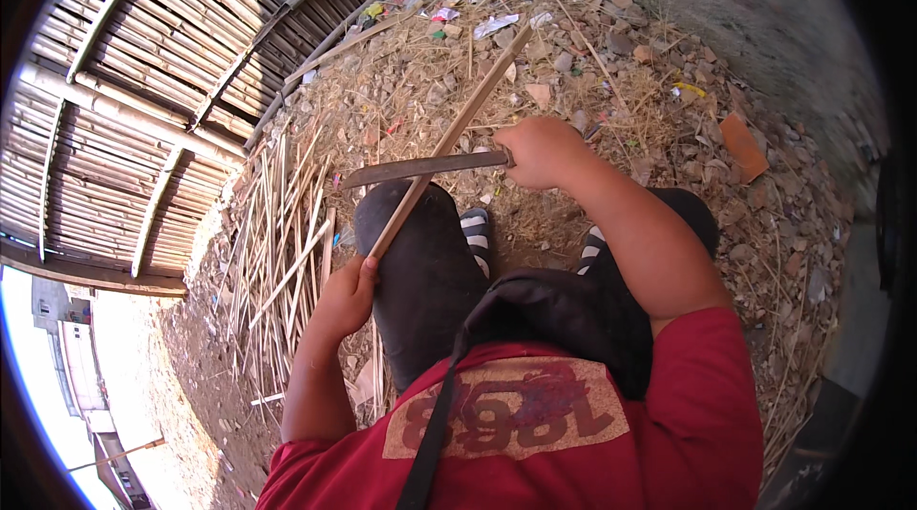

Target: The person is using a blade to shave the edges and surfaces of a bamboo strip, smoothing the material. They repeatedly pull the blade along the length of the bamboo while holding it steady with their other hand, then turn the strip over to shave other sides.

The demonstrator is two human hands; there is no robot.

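My left hand [348, 296] is closed round the lower end of a long split bamboo strip [470, 109], which slants up and away to the right past my left knee. In my right hand [541, 153] is the handle of a large knife [420, 168], its long dark blade pointing left. The blade lies across the strip just above my left knee and appears to touch it. The fingers of my right hand wrap the handle and hide most of it.
A pile of thin bamboo strips [277, 271] lies on the ground to my left. Behind it stands a bamboo slat wall [172, 61]. Rubble and straw cover the ground, with a broken brick-coloured tile [743, 148] at right and litter [444, 13] at the far side. A wall [764, 32] rises at far right.
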